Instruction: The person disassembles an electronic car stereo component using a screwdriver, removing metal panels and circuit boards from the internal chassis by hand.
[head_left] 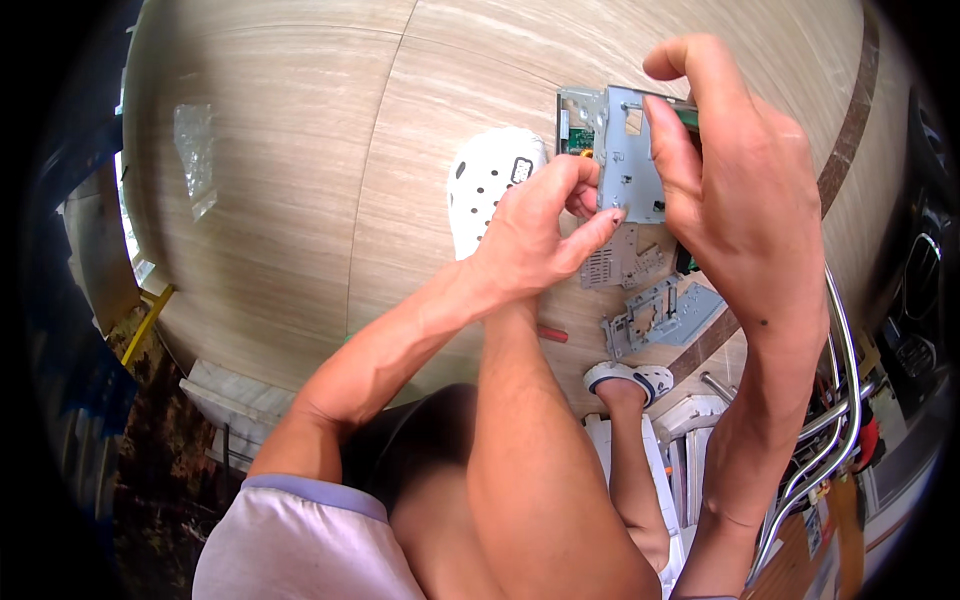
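The left hand (535, 225) is pinching the grey panel (630, 155) by its near-left corner, probably steadying it; the right hand (750, 170) is holding thumb and forefinger apart, hidden fingers' grip unclear.

From mid-view, open to pass over floor (290, 190) at ten o'clock; blocked by white clog (478, 185) at twelve, by grey metal plate (628, 150) between one and two, by loose bracket (622, 335) at three, by chrome tubes (853, 385) at four.

Smooth metal panel (630, 165), glossy floor tiles (280, 200), shiny metal tubing (855, 385)
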